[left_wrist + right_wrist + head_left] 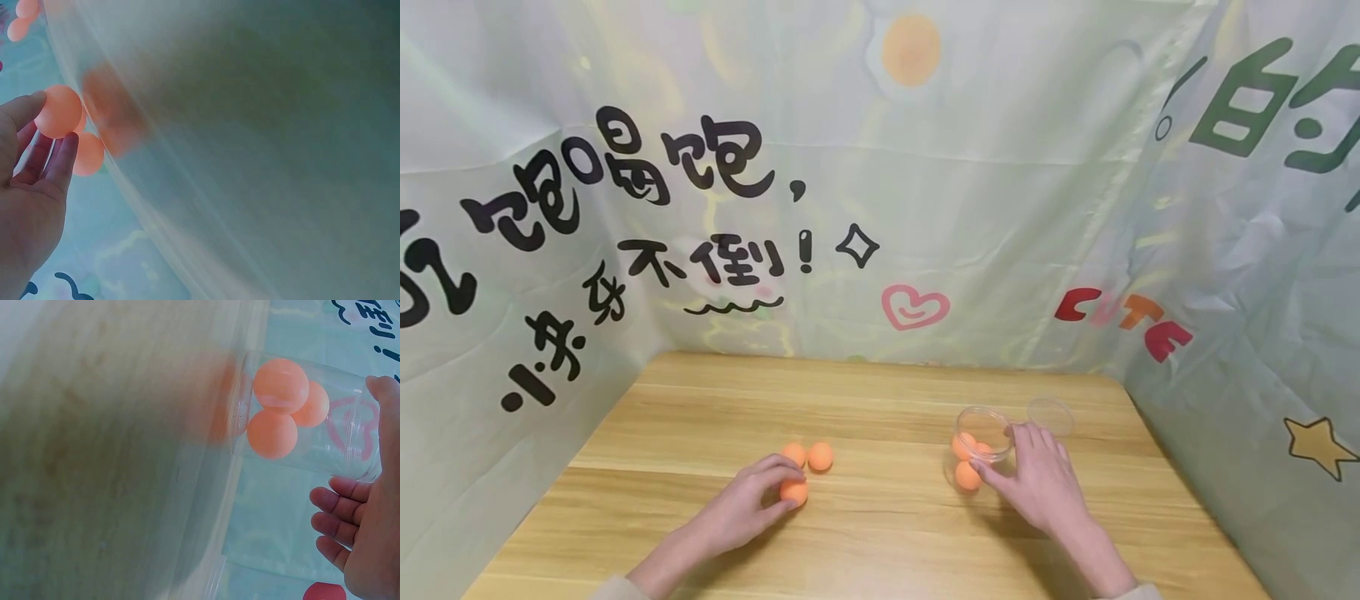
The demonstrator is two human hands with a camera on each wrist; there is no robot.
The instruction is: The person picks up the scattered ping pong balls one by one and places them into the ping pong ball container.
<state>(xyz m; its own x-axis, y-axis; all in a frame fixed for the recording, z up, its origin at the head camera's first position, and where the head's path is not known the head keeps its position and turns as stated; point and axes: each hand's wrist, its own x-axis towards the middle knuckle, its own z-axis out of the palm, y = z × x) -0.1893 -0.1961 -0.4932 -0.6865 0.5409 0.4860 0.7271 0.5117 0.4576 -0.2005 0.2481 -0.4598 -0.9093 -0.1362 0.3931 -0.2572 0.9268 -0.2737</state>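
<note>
In the head view, the left hand [745, 502] grips an orange ball [793, 492] between thumb and fingers, low over the table [880, 550]. Two more balls are just behind it, one [793, 454] partly masked by the fingers and one [821, 457] to its right. The step in hand looks like taking the near ball; it calls for a light, even pinch around its middle and a straight lift, since a brush of the knuckles could set the others rolling. The right hand [1047, 483] holds the clear jar [992, 429] at its rim; three balls [967, 476] are inside. A clear lid [1051, 417] lies just beyond that hand.

In the left wrist view, the ball sits at the fingertips, with a digit on either side, well out from the palm. That should make release simple, though a hard squeeze might shoot the ball out. Whether it touches the table, I cannot tell.

In the right wrist view, the jar stands upright, its three balls at the bottom and plenty of room above them. The thumb is at the rim and the fingers curl on the opposite side; which of them press the wall is unclear. Steadying this high is sound, provided the mouth is left uncovered and the light jar is not pushed into a tilt.
</note>
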